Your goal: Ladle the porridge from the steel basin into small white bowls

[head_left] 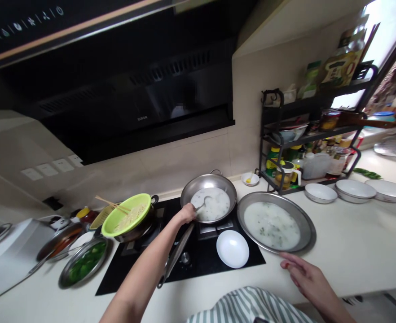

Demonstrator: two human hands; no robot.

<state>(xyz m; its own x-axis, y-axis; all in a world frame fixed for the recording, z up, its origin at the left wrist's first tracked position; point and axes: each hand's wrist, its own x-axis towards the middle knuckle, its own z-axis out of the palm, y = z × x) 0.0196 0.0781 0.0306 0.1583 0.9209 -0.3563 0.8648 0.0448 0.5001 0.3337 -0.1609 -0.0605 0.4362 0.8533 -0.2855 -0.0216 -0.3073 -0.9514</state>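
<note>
My left hand [187, 212] is closed around the handle of a metal ladle [200, 206]. The ladle's head dips into the milky white soup [214, 201] in a wok [188, 190] on the right burner. Just off the near rim of a wide metal basin [308, 223] is my right hand [302, 271], its fingers partly stretched out and nothing seen in them. Whitish soup with green bits [272, 225] fills the basin. A white bowl [232, 249] sits on the stove's front edge, between wok and basin.
A lime-green colander [107, 228] of noodles with chopsticks rests over a pot on the left burner. Greens lie in a metal bowl [63, 279]. A spice rack [263, 148] and several white bowls [321, 193] stand right. The range hood [144, 103] hangs low overhead. The wok's handle [176, 255] points toward me.
</note>
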